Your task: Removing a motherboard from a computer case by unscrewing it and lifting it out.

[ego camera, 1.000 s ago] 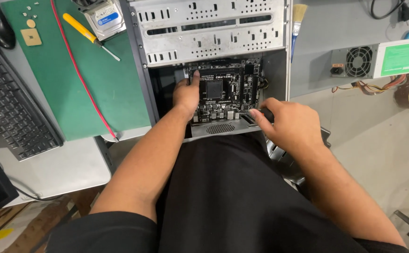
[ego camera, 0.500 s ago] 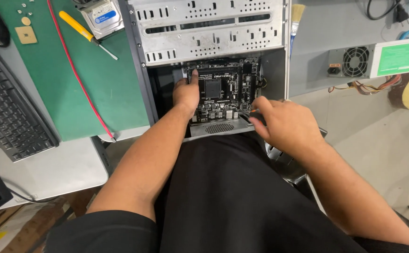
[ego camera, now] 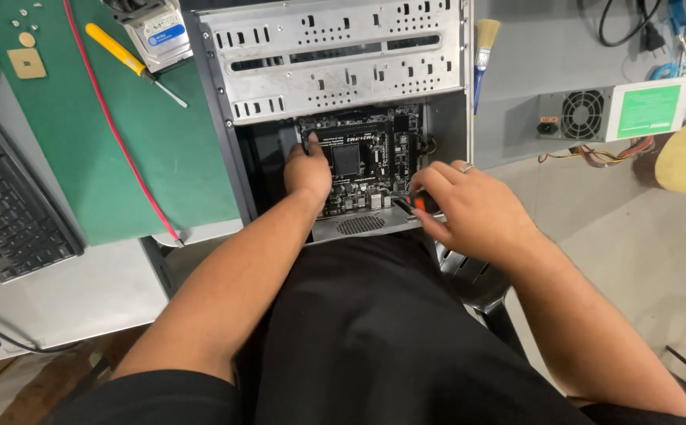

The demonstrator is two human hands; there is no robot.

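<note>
An open grey computer case (ego camera: 343, 63) lies on my lap with a black motherboard (ego camera: 366, 153) inside it. My left hand (ego camera: 307, 169) rests on the board's left edge, fingers pressed down on it. My right hand (ego camera: 469, 208) is at the board's lower right corner, fingers closed around a small tool with an orange and black handle (ego camera: 418, 203). The tool's tip is hidden by my fingers.
A green mat (ego camera: 123, 126) on the desk at left carries a yellow screwdriver (ego camera: 127, 53), a hard drive (ego camera: 158, 31) and a red cable (ego camera: 123, 142). A black keyboard (ego camera: 5, 205) lies further left. A power supply unit (ego camera: 618, 114) and a brush (ego camera: 482, 47) lie right of the case.
My right hand has moved slightly left toward the board's lower right corner. My left hand stays on the board's left side.
</note>
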